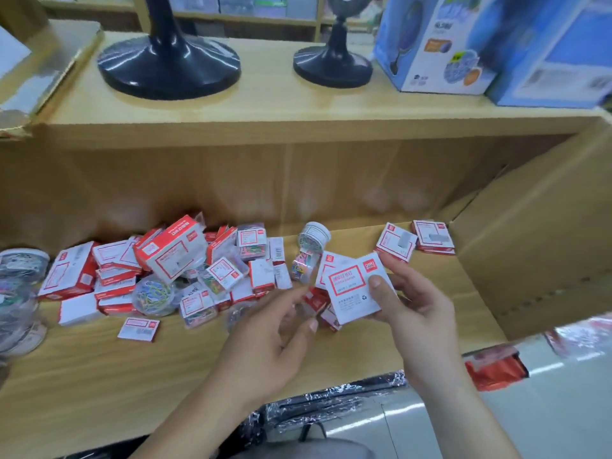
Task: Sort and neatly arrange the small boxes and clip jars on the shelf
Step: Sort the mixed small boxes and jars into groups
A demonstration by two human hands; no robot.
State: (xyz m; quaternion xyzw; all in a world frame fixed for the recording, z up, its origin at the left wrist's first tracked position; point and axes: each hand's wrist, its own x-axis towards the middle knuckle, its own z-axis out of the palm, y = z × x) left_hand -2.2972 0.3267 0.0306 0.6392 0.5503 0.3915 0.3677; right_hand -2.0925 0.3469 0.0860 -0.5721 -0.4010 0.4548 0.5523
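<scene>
- A shop's wooden shelf (231, 346) lies under both hands. On the board above it stand two black bases (169, 61) and blue cartons (440, 44).
- The right hand (417, 313) pinches a white-and-red box (354, 289), thumb on its printed face and fingers behind. A second box (331, 263) shows just behind it; I cannot tell if it is held too.
- The left hand (275, 329) hovers just left of that box, apart from the right. Its fingers are relaxed and it seems to hold nothing, though blur hides the fingertips.
- The unsorted heap (172, 260) of boxes and clear clip tubs lies left of the left hand. A jar (313, 238) lies on its side just beyond the hands.
- Two boxes (395, 241) rest flat beyond the right hand, near a cardboard flap (530, 243). That looks like the start of the sorted row.
- The step in hand appears to be squaring up the held box before placing it.
- To do it well, the left hand could steady the free edge so the label faces up and reads the same way as the two placed boxes.
- The box should then go flat, touching its neighbour with edges flush, not tilted.
- The lying jar is best avoided on the way, since it may roll.
- Big jars (20, 270) far left of the left hand suggest jars belong in a separate group.
</scene>
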